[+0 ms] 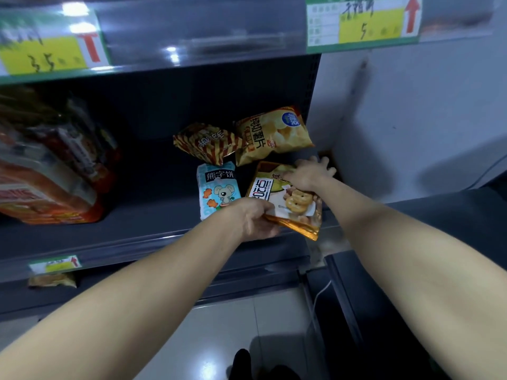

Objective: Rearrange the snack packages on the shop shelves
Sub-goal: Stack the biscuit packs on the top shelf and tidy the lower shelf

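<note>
Cracker pack (290, 198), gold with a white panel, is the one in hand. It lies at the right end of the middle shelf (153, 215), and its near corner seems to reach out over the front lip.

The shelf has wide bare room through its middle. Its right end is closed by the perforated upright (312, 91), with the upper shelf's price rail (192, 48) low overhead. Any lift should therefore stay shallow, and the free room for sliding is to the left.

Red multipacks (55, 171), blurred, fill the far left and are well apart from the work.

At the back, the yellow crisp bag (274, 133) overlaps the striped bag (208, 142). Both sit just behind the cracker pack, so pushing it straight back would probably shove them.

The blue-and-white biscuit pack (218, 190) lies just beside the cracker pack's left edge. Keep the two edges parallel rather than riding one over the other.

The left hand (255, 219) has its fingers curled round the pack's near left edge, clamped on it. The right hand (310, 174) lies flat on the far end, fingers spread and straight, pressing rather than gripping.

To do this step well, I would steer with the left hand and steady with the right. The overhanging corner should be drawn in until the whole pack sits behind the lip.
</note>
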Demonstrator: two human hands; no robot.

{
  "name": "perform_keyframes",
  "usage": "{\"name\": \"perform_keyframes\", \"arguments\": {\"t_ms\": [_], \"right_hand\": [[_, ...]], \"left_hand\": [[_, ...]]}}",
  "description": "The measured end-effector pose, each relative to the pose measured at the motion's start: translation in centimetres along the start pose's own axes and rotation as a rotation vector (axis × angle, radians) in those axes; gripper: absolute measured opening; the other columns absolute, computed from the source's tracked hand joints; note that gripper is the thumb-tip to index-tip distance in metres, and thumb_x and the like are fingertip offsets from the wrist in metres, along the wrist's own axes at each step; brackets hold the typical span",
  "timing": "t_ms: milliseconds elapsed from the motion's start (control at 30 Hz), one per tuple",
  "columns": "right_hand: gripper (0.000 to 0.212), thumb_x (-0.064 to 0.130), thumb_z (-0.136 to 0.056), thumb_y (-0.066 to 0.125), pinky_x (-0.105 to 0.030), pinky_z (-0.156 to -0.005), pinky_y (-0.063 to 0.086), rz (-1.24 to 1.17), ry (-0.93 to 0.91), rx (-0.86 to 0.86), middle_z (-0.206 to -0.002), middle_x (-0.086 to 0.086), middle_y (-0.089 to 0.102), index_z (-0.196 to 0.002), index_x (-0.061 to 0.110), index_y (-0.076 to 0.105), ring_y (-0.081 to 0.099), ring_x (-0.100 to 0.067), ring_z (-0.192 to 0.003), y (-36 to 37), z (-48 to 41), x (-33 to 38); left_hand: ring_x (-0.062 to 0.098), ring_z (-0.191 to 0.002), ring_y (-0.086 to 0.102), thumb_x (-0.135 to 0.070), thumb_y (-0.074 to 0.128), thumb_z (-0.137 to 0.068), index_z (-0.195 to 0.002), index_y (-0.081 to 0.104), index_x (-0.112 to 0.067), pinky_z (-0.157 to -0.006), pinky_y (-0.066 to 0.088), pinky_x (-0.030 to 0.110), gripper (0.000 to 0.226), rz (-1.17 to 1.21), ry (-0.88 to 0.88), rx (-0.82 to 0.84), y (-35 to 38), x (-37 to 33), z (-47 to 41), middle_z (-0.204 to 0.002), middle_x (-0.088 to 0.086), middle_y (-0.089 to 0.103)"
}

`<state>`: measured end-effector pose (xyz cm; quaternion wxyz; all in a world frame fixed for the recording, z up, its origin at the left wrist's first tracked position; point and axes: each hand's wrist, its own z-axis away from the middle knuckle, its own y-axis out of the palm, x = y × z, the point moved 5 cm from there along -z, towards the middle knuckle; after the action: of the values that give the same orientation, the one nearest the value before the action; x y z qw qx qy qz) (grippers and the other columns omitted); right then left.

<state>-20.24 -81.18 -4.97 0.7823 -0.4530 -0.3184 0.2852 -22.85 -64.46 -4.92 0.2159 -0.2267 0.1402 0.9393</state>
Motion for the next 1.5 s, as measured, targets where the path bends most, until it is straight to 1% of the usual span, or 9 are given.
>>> {"name": "perform_keyframes", "arguments": {"t_ms": [167,333,433,500,600,700,1000,1233,1500], "right_hand": [[0.064,0.054,-0.090,0.047,-0.043,-0.105,0.028,-0.144,0.089,-0.107,-0.144,-0.017,0.036,-0.140,0.015,0.041,0.028,-0.037,-0.133,-1.5,2.3,-2.3],[0.043,0.043,-0.091,0.052,-0.030,-0.072,0.038,-0.347,0.080,-0.243,-0.110,-0.016,0.061,-0.109,0.004,0.056,0.056,-0.033,-0.106,-3.0,6.3,-3.7],[0.030,0.039,-0.092,0.053,-0.027,-0.067,0.033,-0.499,0.103,-0.332,-0.092,-0.007,0.054,-0.082,0.011,0.048,0.055,-0.027,-0.089,-3.4,10.0,-4.2],[0.033,0.037,-0.093,0.053,-0.028,-0.063,0.033,-0.566,0.124,-0.380,-0.092,-0.005,0.054,-0.071,0.017,0.039,0.051,-0.023,-0.084,-3.4,12.7,-4.0],[0.019,0.032,-0.093,0.055,-0.026,-0.054,0.036,-0.651,0.110,-0.439,-0.100,-0.006,0.057,-0.091,0.014,0.051,0.054,-0.022,-0.083,-3.6,16.5,-2.7],[0.035,0.028,-0.091,0.057,-0.029,-0.077,0.049,-0.711,0.090,-0.484,-0.116,-0.008,0.061,-0.122,0.013,0.052,0.062,-0.026,-0.100,-3.6,20.3,-0.9],[0.031,0.038,-0.094,0.047,-0.033,-0.076,0.043,-0.739,0.185,-0.820,-0.101,-0.007,0.061,-0.107,0.010,0.051,0.057,-0.026,-0.092,-3.5,32.8,7.2],[0.024,0.038,-0.096,0.045,-0.019,-0.052,0.027,-0.832,-0.020,-1.127,-0.082,0.001,0.055,-0.088,0.015,0.043,0.047,-0.010,-0.066,-5.6,39.4,18.2],[0.020,0.037,-0.095,0.047,-0.018,-0.056,0.032,-0.897,-0.357,-1.114,-0.086,0.004,0.053,-0.092,0.018,0.041,0.047,-0.007,-0.069,-10.8,40.7,31.8]], "left_hand": [[0.031,-0.109,0.061,0.005,0.042,-0.094,-0.078,0.044,-0.004,-0.069,0.051,0.035,0.019,-0.020,0.077,-0.026,1.0,0.2,1.7,-0.082,0.013,0.059],[0.020,-0.044,0.055,0.016,0.035,-0.089,-0.070,0.045,-0.004,-0.053,0.055,0.038,0.029,-0.082,0.195,-0.085,0.3,-0.4,2.2,-0.056,0.011,0.050],[0.017,-0.054,0.052,0.002,0.045,-0.093,-0.070,0.045,-0.008,-0.055,0.057,0.025,0.025,-0.211,0.279,-0.143,-0.6,-1.1,3.5,-0.070,0.008,0.049],[0.017,-0.056,0.045,0.001,0.040,-0.096,-0.085,0.052,0.002,-0.032,0.043,0.017,0.015,-0.212,0.333,-0.146,-1.0,-1.0,5.8,-0.079,0.014,0.052],[0.016,-0.055,0.046,0.009,0.035,-0.093,-0.119,0.055,0.000,-0.028,0.034,0.010,0.033,-0.104,0.462,-0.170,-2.2,-1.1,9.0,-0.109,0.021,0.063],[0.017,-0.066,0.053,0.012,0.030,-0.093,-0.122,0.057,-0.009,-0.040,0.048,0.017,0.045,0.007,0.548,-0.098,-3.2,-0.5,12.5,-0.121,0.014,0.063],[0.023,-0.083,0.061,0.010,0.030,-0.090,-0.114,0.063,-0.015,-0.086,0.054,0.047,0.048,0.083,0.692,-0.070,-10.2,3.0,23.3,-0.105,0.006,0.067],[0.020,-0.087,0.063,0.000,0.037,-0.088,-0.112,0.058,-0.022,-0.078,0.058,0.039,0.039,0.150,0.956,-0.184,-18.4,2.3,30.4,-0.097,-0.001,0.064],[0.016,-0.087,0.061,0.007,0.039,-0.086,-0.119,0.057,-0.017,-0.054,0.046,0.018,0.045,0.256,1.279,-0.251,-28.9,-4.5,38.7,-0.107,0.003,0.066]]}}
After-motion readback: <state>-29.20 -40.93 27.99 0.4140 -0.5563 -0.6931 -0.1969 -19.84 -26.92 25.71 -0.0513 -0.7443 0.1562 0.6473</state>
